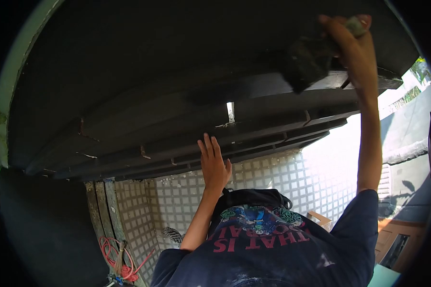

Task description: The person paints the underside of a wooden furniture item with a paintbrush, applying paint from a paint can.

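Observation:
My right hand [354, 40] is raised at the upper right, its fingers wrapped round the pale handle of a wide, dark brush [309, 64]. The brush head lies against or close to the dark slatted structure [153, 110], beside a glossy strip. Lower, near the middle, my left hand [214, 162] has its fingers spread and stretched up. Its fingertips are at the lower slats, and nothing is held in it.
Below the slats is a checkered tiled floor [182, 205]. Wooden posts [105, 205] and a red hose [111, 253] are at the lower left. A dark bag [254, 197] lies by my torso. A grey wall [407, 129] and brown wooden piece [392, 234] stand at the right.

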{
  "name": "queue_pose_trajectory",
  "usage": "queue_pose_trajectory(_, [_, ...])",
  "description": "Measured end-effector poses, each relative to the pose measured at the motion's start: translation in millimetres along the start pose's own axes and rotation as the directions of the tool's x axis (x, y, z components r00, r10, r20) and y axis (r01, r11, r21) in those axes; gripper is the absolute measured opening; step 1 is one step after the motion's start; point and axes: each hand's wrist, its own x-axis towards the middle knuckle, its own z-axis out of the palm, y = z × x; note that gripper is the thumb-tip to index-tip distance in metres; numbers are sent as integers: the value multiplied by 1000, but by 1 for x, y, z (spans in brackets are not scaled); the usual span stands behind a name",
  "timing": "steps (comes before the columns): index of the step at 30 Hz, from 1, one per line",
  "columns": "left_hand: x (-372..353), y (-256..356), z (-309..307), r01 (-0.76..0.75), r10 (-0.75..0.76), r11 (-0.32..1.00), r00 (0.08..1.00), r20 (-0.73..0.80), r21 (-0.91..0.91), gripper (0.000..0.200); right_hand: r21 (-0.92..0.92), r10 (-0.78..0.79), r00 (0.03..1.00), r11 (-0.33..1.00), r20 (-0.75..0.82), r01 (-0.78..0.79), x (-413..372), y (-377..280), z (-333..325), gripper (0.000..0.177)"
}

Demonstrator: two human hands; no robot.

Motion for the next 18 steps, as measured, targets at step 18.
queue_pose_trajectory(18, [-1,4,-1,47,-47,999,999,8,-5,100,-191,-548,833,812,79,552,-49,-76,76,28])
